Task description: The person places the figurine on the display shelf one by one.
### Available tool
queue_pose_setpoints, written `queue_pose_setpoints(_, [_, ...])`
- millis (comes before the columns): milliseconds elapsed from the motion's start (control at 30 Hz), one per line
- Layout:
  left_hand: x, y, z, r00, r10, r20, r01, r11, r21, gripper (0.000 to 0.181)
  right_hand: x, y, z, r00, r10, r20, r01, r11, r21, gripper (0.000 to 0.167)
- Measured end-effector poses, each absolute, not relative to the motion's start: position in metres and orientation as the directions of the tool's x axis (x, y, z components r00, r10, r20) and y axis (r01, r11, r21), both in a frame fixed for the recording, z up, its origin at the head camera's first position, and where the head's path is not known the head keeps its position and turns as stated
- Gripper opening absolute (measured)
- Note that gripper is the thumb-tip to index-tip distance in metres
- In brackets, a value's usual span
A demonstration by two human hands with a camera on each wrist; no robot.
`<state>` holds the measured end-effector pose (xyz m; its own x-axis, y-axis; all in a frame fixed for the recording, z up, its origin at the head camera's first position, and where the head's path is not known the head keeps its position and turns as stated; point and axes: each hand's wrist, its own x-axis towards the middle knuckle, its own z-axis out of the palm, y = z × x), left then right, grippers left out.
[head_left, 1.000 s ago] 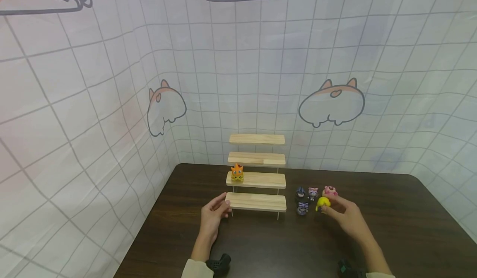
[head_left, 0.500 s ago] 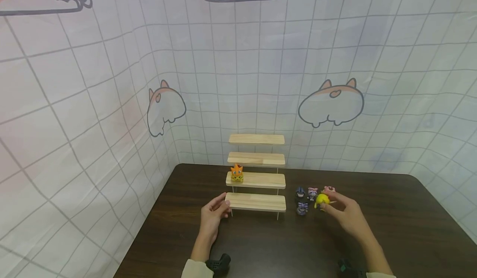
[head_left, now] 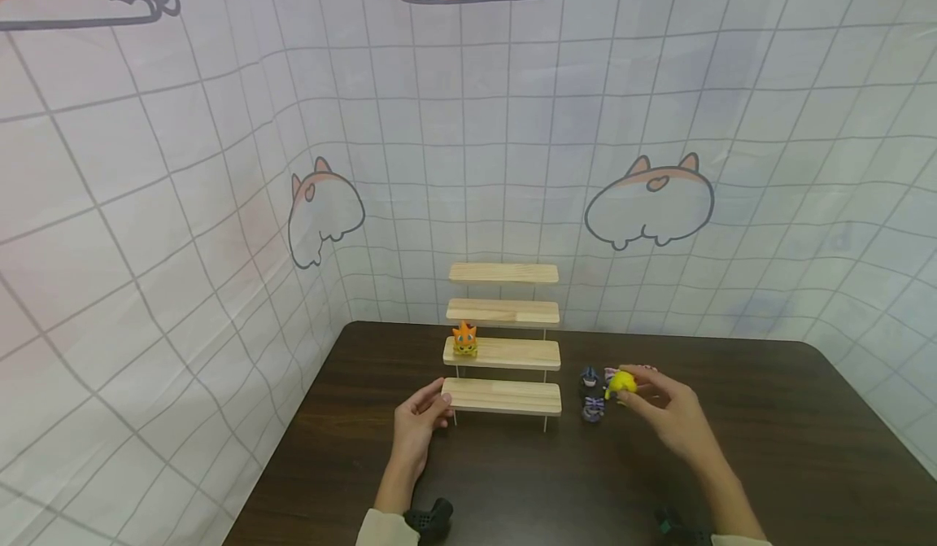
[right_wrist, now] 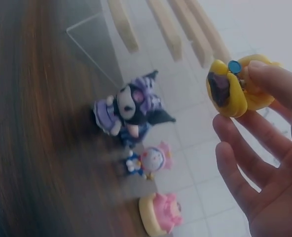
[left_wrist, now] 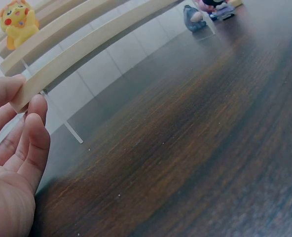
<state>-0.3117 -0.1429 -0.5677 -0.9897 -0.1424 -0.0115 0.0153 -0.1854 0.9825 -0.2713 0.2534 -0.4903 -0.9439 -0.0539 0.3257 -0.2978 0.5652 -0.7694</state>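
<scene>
A stepped wooden display rack [head_left: 505, 397] stands on the dark table. My left hand [head_left: 416, 430] pinches the left end of its lowest shelf, thumb and fingers around the board's edge [left_wrist: 30, 93]. Between the thumb and fingers of my right hand [head_left: 679, 420] is a small yellow figurine [head_left: 623, 382], raised off the table; the right wrist view shows a blue disc and a dark patch on the yellow figurine [right_wrist: 230, 98]. An orange-and-yellow figurine [head_left: 464, 341] sits at the left end of the second shelf from the bottom.
Right of the rack stand a purple-and-black figurine [right_wrist: 136, 106], a dark blue one [head_left: 590, 378], a pink-hatted one [right_wrist: 153, 159] and a pink one [right_wrist: 163, 213]. My right hand partly covers them in the head view. A grid-patterned cloth [head_left: 468, 188] hangs behind the table.
My right hand has lifted the yellow figurine and carried it leftward, toward the rack. My left hand stays at the lowest shelf's end.
</scene>
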Motion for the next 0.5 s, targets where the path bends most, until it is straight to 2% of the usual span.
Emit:
queue_pose_setpoints(267, [-0.313,-0.143,-0.569,-0.989,-0.146,-0.013,0.013,-0.177,0.984,0.045,-0.27,0.232,-0.489,-0.919,-0.066,0.388,-0.362,0.531,-0.766,0.038])
queue_pose_setpoints(500, [-0.312,-0.142,-0.567,-0.989,-0.146,-0.019,0.01,-0.195,0.981,0.044,-0.273,0.216,-0.495,-0.897,-0.102,0.43,-0.429,0.436,-0.791,0.039])
